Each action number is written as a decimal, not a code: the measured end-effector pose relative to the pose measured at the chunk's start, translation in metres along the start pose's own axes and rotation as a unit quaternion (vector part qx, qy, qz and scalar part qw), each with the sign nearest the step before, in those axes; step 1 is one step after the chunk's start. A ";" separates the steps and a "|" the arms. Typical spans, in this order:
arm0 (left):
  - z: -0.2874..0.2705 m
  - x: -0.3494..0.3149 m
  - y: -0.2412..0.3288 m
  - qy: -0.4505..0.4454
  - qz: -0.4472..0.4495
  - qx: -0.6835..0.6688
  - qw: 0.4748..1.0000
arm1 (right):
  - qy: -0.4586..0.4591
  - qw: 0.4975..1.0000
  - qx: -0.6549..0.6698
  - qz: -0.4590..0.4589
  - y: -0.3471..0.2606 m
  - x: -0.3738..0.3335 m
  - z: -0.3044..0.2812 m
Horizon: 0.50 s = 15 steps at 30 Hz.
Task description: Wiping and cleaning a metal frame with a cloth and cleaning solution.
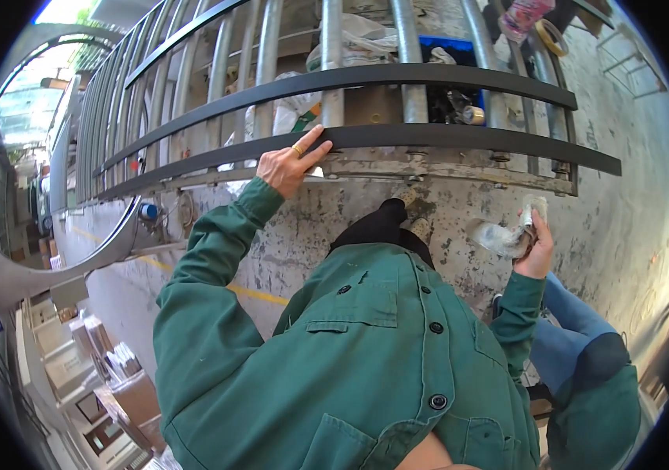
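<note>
My left hand point(291, 163), a ring on one finger, rests at the near black bar point(452, 137) with two fingers stretched and spread over it. Its thumb is hidden. This long flat bar lies across a row of grey metal tubes, and a second black bar point(397, 76) runs parallel beyond it. On the right, my right hand point(537, 249) is closed around a roll of clear plastic film point(504, 237) with a pale core, held over the floor just short of the bars' right end. The film looks crumpled and loose on its left side.
Beneath the tubes stands a worn metal frame point(460, 170), with a blue bin point(448, 45) and plastic bags beyond. A tape roll point(551, 37) is at the far right. Close on my right is a person in jeans point(573, 325). A large curved grey frame point(5, 286) stands left.
</note>
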State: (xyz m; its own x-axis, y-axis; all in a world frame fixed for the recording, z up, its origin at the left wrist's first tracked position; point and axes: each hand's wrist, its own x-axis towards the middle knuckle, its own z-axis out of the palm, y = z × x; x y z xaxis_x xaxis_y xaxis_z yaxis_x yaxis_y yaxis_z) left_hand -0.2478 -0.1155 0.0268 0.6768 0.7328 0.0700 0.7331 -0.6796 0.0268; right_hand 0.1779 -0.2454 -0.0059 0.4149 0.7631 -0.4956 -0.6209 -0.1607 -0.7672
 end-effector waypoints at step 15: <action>0.000 -0.107 -0.116 0.058 0.012 -0.055 0.997 | 0.015 0.999 -0.001 -0.032 0.079 -0.066 0.089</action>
State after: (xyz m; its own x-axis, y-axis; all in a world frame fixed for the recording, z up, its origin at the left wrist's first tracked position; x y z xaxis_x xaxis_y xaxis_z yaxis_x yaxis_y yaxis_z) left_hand -0.4051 -0.1155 0.0164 0.6770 0.7122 0.1859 0.7011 -0.7008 0.1317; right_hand 0.0424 -0.2523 0.0022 0.4732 0.7534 -0.4565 -0.5909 -0.1129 -0.7988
